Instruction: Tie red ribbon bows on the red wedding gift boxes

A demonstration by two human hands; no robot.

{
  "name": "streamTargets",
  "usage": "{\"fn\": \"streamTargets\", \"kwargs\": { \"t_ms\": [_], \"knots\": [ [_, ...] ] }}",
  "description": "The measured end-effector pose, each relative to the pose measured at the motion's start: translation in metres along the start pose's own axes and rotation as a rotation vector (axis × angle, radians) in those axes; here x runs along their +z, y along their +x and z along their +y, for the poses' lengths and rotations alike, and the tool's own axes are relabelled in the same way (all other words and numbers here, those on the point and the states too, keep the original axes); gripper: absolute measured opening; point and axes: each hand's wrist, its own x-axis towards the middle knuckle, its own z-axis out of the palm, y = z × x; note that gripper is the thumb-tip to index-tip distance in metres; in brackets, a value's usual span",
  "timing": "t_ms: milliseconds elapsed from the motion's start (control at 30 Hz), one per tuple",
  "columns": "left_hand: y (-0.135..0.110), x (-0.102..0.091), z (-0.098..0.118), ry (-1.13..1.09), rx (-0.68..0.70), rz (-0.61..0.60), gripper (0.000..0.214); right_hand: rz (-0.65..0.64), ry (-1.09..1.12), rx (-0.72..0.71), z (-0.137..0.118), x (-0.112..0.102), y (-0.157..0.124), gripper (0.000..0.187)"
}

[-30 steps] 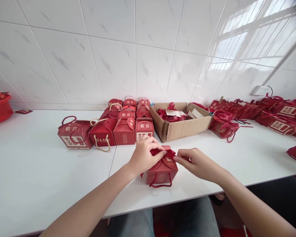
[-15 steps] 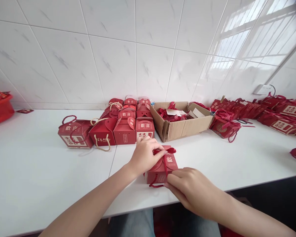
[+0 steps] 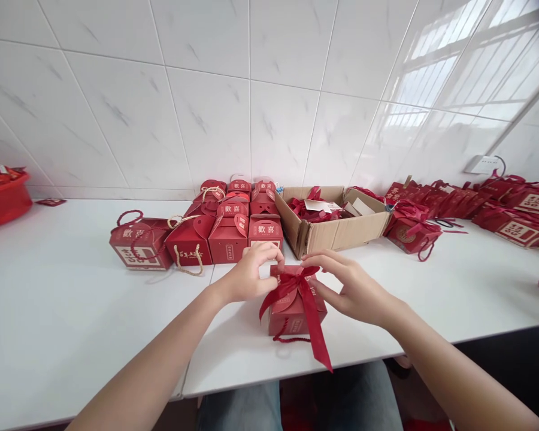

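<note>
A red gift box [image 3: 290, 320] stands on the white table in front of me, with a red ribbon [image 3: 312, 317] tied in a bow on its top. One ribbon tail falls down the front and over the table; a shorter one hangs to the left. At the bow's left side is my left hand [image 3: 251, 274], its thumb and forefinger curved but apart. My right hand [image 3: 348, 284] arches over the right side of the bow, fingers likewise spread. The fingertips are close to the bow or touching it. A red rope handle lies at the box's lower front.
Several red gift boxes [image 3: 229, 236] stand grouped behind, against the tiled wall. Beside them is an open cardboard box [image 3: 345, 233] of ribbons and cards. A ribboned box [image 3: 411, 233], scissors [image 3: 447, 224] and more boxes sit right. A red basin [image 3: 4, 200] is far left.
My right hand has let go of the ribbon at the box's front and risen to the bow. The left hand has loosened and shifted left. Both ribbon tails now hang free.
</note>
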Motion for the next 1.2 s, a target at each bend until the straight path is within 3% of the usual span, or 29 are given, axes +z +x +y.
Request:
{"fn": "streamTargets", "kwargs": {
  "t_ms": [233,600,933,1200],
  "knots": [
    [-0.001,0.003,-0.004,-0.032,0.097,-0.068,0.010,-0.089,0.004,0.056,0.006,0.010,0.002,0.019],
    [0.002,0.011,-0.003,-0.224,0.025,-0.079,0.010,-0.112,0.114,0.036,0.012,0.015,0.001,0.026],
    [0.004,0.024,-0.006,-0.179,0.032,-0.016,0.010,-0.125,0.219,0.033,0.016,0.018,-0.001,0.029],
    [0.003,0.025,-0.005,-0.102,0.021,0.009,0.009,-0.117,0.170,0.028,0.014,0.017,-0.004,0.029]
  ]
}}
